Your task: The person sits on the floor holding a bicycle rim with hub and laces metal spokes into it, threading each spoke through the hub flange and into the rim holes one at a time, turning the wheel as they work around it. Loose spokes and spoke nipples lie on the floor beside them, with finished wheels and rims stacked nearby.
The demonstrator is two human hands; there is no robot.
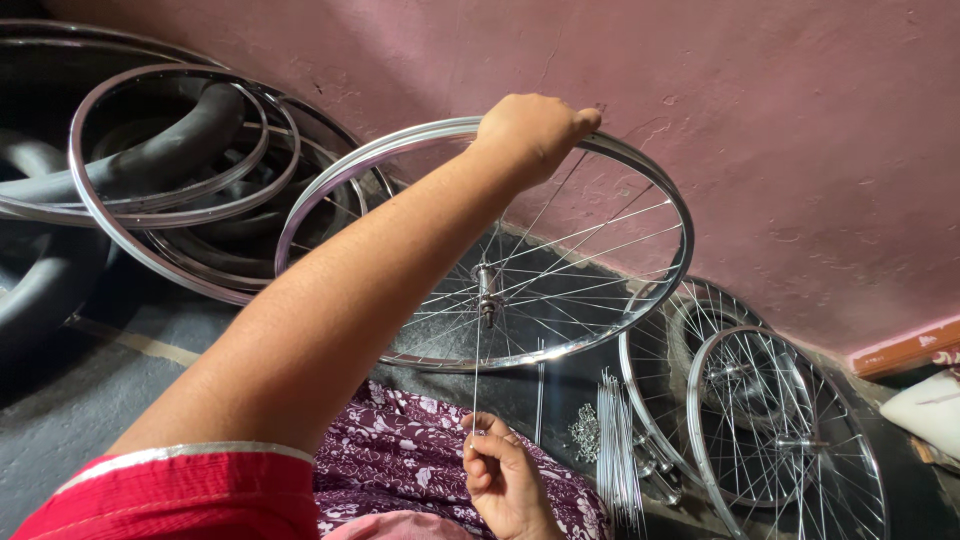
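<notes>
We sit against a rough pink plastered wall (800, 150), over a dark grey floor (60, 430). Our left hand (530, 130) reaches up and grips the top of a bicycle wheel rim (670, 200), its fingers (585, 120) curled closed over the chrome edge. The rim stands tilted in front of us, its lower arc near our lap, and thin spokes run from it to the hub (487, 285) in the middle. Our right hand (500, 475) sits low, just above the purple flowered cloth (400, 460) on our lap, with its fingers (480, 440) pinched narrowly around the lower end of a single spoke (476, 370) that rises straight towards the hub.

To the left, bare rims (110, 215) lie stacked and leaning against the wall together with black rubber tyres (40, 280). To the right, two spoked wheels (790, 440) lean near the base of the wall, overlapping each other. Between them and our lap a bundle of loose spokes (615, 450) stands on the floor, and a small heap of metal nipples (584, 432) lies just beside it. A red sleeve (190, 495) with a pale band covers our left upper arm.
</notes>
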